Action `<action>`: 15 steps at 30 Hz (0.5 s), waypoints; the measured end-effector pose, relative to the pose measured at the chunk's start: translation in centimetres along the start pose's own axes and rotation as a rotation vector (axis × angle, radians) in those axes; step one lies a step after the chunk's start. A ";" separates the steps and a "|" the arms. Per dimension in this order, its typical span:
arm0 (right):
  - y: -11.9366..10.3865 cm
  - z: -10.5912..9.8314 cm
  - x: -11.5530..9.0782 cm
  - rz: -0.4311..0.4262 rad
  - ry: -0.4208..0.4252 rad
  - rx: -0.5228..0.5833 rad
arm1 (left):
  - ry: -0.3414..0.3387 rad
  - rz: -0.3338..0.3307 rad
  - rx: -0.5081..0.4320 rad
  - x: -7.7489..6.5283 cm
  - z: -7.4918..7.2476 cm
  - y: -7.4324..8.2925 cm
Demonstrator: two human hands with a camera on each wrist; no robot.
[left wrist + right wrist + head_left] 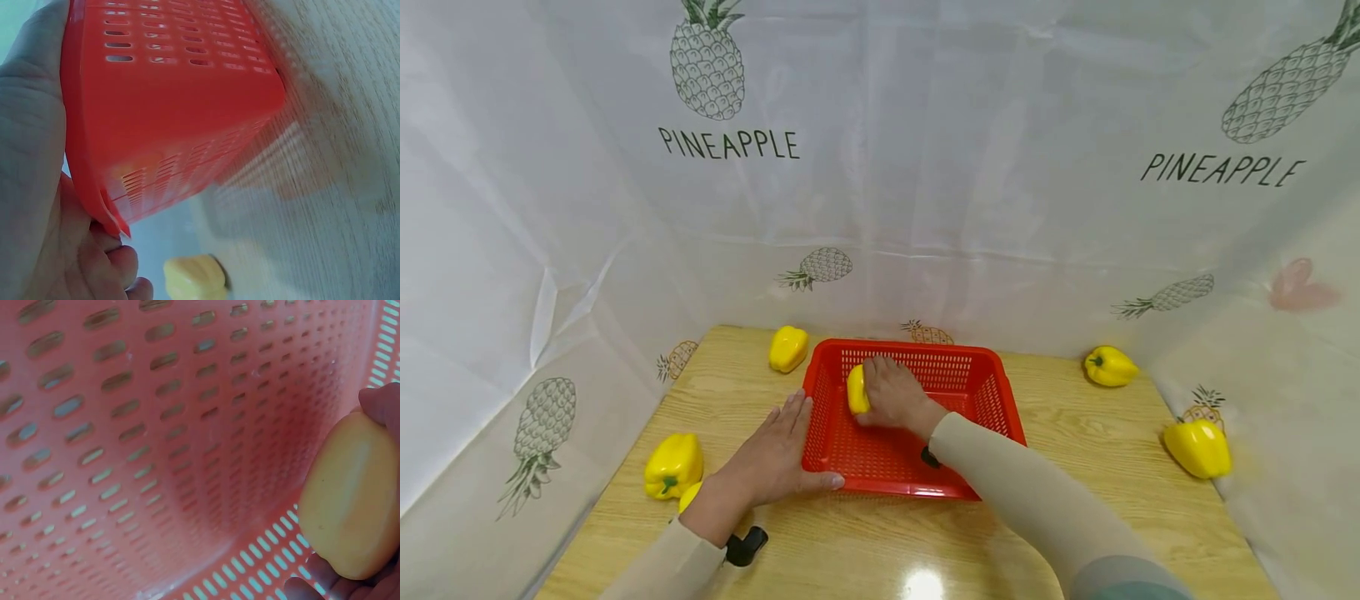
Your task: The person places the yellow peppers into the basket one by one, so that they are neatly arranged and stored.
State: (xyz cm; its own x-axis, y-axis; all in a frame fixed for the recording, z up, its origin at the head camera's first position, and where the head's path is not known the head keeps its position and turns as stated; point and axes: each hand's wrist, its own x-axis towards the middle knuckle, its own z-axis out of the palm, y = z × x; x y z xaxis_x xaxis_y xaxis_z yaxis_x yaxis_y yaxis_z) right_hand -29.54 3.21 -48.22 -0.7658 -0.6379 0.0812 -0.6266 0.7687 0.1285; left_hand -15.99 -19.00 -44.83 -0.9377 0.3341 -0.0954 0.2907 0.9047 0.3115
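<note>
A red perforated plastic basket (910, 487) stands on the wooden table. My right hand (891, 392) reaches down into its left part and grips a yellow bell pepper (857, 390). In the right wrist view this bell pepper (350, 497) shows between thumb and fingers, close to the basket's slotted wall (175, 425). At the basket's near left corner rests my left hand (775, 458), fingers stretched along the left rim and thumb by the front rim. The left wrist view has the palm (37, 144) against the outside of the basket (181, 87).
Several more yellow bell peppers lie around: one (788, 348) behind the left corner, one (673, 465) at left, another (690, 495) partly hidden by the left wrist, and two at right, one far (1110, 367), one nearer (1198, 448). White printed sheeting (925, 183) encloses the table (850, 550).
</note>
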 end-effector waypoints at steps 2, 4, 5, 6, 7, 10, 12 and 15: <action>-0.1 0.3 0.1 0.007 -0.006 0.009 | -0.003 -0.003 -0.002 0.0 0.0 0.0; -0.3 0.6 0.2 0.009 -0.009 0.019 | -0.006 -0.006 -0.002 -0.1 0.0 0.1; -0.4 0.8 0.3 0.009 -0.013 0.015 | -0.006 -0.005 -0.001 -0.1 -0.1 0.1; -0.4 0.9 0.3 0.009 -0.017 0.011 | -0.006 -0.005 0.002 -0.1 -0.1 0.1; -0.5 0.9 0.4 0.009 -0.019 0.009 | -0.006 -0.004 0.005 -0.1 -0.1 0.1; -0.6 1.0 0.5 0.014 -0.036 -0.003 | -0.005 0.001 0.010 -0.1 -0.1 0.2; -0.7 1.0 0.5 0.018 -0.042 -0.005 | -0.005 0.003 0.012 -0.1 -0.1 0.1; -0.7 1.1 0.5 0.018 -0.042 -0.005 | -0.004 0.003 0.013 0.0 -0.1 0.1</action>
State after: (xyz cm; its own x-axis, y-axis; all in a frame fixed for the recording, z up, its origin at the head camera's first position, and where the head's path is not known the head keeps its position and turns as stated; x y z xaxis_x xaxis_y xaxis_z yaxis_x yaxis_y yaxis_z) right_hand -29.64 2.41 -49.32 -0.7825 -0.6212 0.0416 -0.6119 0.7797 0.1325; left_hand -15.95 -18.94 -44.66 -0.9360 0.3381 -0.0984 0.2960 0.9069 0.2999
